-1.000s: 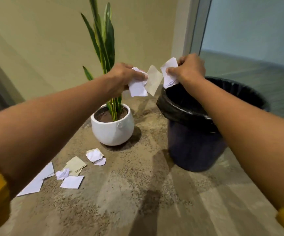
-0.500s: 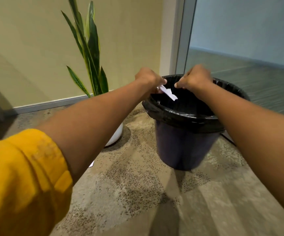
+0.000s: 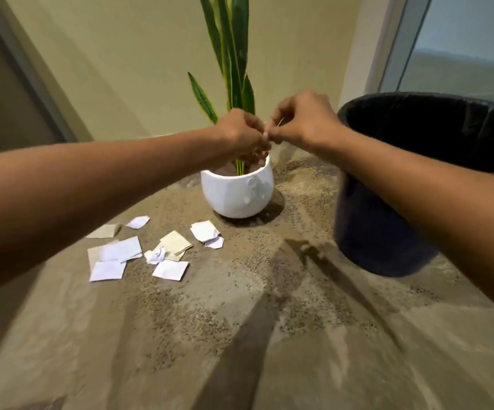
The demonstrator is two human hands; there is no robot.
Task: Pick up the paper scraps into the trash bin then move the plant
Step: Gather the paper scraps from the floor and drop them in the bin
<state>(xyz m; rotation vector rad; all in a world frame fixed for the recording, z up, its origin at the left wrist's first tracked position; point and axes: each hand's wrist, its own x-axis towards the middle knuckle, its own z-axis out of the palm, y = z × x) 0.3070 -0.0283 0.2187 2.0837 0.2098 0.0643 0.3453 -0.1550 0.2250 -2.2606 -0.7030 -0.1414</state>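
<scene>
My left hand and my right hand meet fingertip to fingertip above the white pot of the snake plant. Both have their fingers pinched shut. A thin pale sliver of paper scrap sticks up from my right fingers; my left hand shows nothing in it. Several paper scraps lie on the floor left of and in front of the pot, among them a crumpled ball. To the right stands the trash bin with its black liner, close to my right forearm.
The speckled brown floor stretches toward me. A yellowish wall runs behind the plant, with a glass panel at the back right behind the bin.
My hands were holding scraps, moved over the bin's mouth, and have now come back left above the pot without the large scraps. The view has swung back to the scraps on the floor.
</scene>
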